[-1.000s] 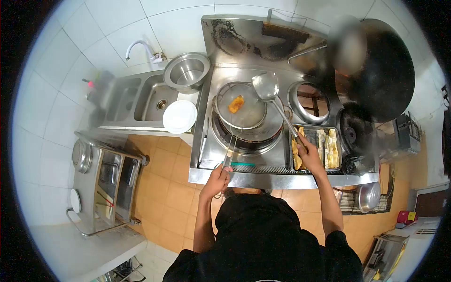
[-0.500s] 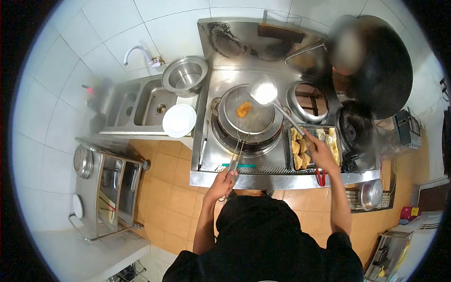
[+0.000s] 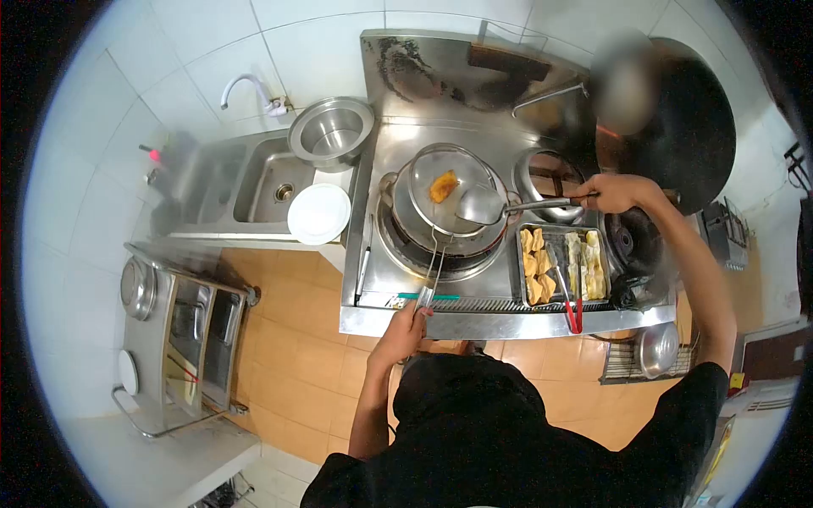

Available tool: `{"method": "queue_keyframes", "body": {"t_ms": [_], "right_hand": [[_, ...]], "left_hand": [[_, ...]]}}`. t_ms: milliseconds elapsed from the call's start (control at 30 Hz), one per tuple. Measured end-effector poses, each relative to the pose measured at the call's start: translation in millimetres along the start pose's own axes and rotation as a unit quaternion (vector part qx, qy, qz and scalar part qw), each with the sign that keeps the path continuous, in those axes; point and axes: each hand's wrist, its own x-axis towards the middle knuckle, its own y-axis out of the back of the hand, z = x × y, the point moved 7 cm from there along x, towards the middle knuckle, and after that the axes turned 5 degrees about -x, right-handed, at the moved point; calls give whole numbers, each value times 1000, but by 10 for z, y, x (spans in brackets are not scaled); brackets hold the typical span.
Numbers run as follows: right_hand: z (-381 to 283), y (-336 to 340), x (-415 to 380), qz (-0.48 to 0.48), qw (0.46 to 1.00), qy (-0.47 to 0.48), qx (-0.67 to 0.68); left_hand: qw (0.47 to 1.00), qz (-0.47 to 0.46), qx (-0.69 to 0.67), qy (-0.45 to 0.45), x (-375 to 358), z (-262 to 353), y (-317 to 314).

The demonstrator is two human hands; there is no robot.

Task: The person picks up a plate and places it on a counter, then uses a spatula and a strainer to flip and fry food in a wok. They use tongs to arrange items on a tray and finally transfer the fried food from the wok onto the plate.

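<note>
My left hand (image 3: 399, 336) is closed round the handle of a wire strainer (image 3: 429, 158), whose mesh basket is over a wok (image 3: 453, 245) on the stove. A browned piece of food (image 3: 443, 186) lies in the basket. My right hand (image 3: 616, 193) grips the long handle of a metal ladle (image 3: 480, 206); its bowl is at the right side of the strainer. Right of the wok, a metal tray (image 3: 549, 302) holds rows of food pieces, with red-handled tongs (image 3: 574, 320) lying across it.
A white plate (image 3: 319, 214) and a steel pot (image 3: 330, 133) are beside the sink (image 3: 265, 184) on the left. A large black wok (image 3: 690, 127) leans at the back right. A wheeled cart (image 3: 176, 339) stands at the lower left.
My right hand has moved up and right from above the tray, and the ladle's bowl has dropped lower against the strainer. The strainer has shifted slightly upward. The tray and tongs are now uncovered.
</note>
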Motion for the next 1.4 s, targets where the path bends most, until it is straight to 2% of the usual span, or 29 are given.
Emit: {"method": "queue_keyframes", "body": {"t_ms": [33,167,300,367,467,667,767,833,967,1033,1133,1400], "right_hand": [[-30,0,51,-33,999,8,17],[-256,103,-22,-115,987,-74,82],[-226,-132,65,-117,985,-94,84],[-250,-246,179,-23,995,51,83],[-166,-454,254,9,994,49,100],[-253,-372,41,56,991,9,124],[-321,-269,-142,67,993,-8,95],[-297,-250,-228,54,995,-60,57],[-323,-187,-342,84,995,-40,22],[-410,-82,-447,74,993,-81,-41],[-442,-27,-454,111,986,-65,-106],[-636,323,-477,79,981,-82,-154]], "left_hand": [[1000,-4,5,-16,3,0,10],[997,-1,41,-64,23,-29,33],[996,4,48,-72,-2,18,82],[998,-6,49,-28,3,-42,120],[1000,-12,25,7,-7,-36,129],[999,-30,-4,21,39,-49,73],[1000,-23,-6,1,79,-22,46],[1000,-26,-8,4,84,-2,42],[1000,-25,-5,1,105,-2,38],[1000,-31,0,4,106,-19,24],[999,-42,5,2,118,-87,-20],[998,-53,6,-18,105,-95,-81]]}}
